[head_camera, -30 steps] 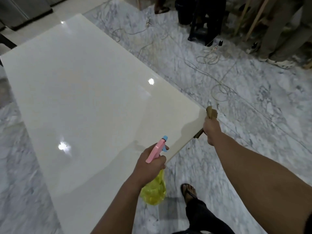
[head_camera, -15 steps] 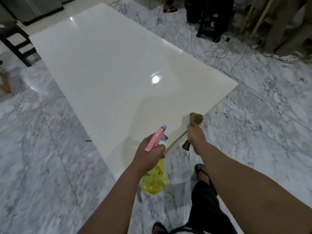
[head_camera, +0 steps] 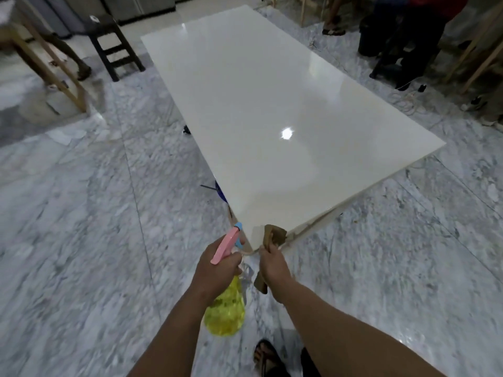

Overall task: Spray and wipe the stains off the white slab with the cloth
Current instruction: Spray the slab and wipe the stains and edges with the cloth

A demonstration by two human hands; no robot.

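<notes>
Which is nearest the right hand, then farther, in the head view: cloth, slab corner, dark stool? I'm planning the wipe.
1. Cloth: held in the right hand.
2. Slab corner: just ahead, under the cloth's top end.
3. Dark stool: far off, left of the slab's far end.

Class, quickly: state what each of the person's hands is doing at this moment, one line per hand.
Left hand: closed around the yellow spray bottle.
Right hand: closed on the brown cloth, at the white slab corner.
</notes>
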